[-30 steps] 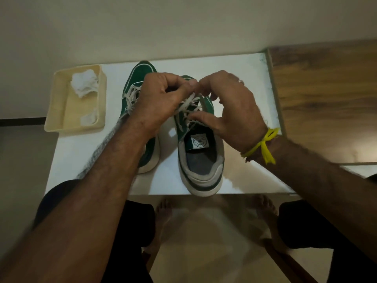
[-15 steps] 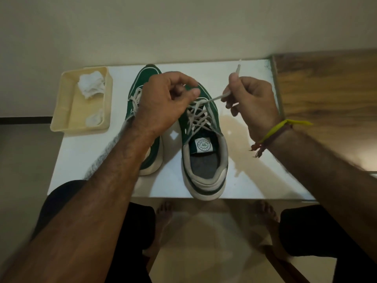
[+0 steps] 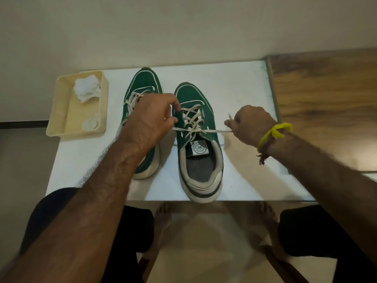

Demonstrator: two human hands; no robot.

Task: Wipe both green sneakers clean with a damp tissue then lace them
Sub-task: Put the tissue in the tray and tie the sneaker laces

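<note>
The white table holds two green sneakers side by side at its middle, with bare surface open to the right, up to the edge that meets a wooden top; the right sneaker has its heel slightly over the near edge. A plain wall rises behind. Both shoes lie lengthwise, toes to the wall, heels toward the person. The left hand pinches one end of the lace beside the eyelets, above the left sneaker; the right hand grips the other end, drawn taut sideways. A cream tray with crumpled tissue sits at the left.
</note>
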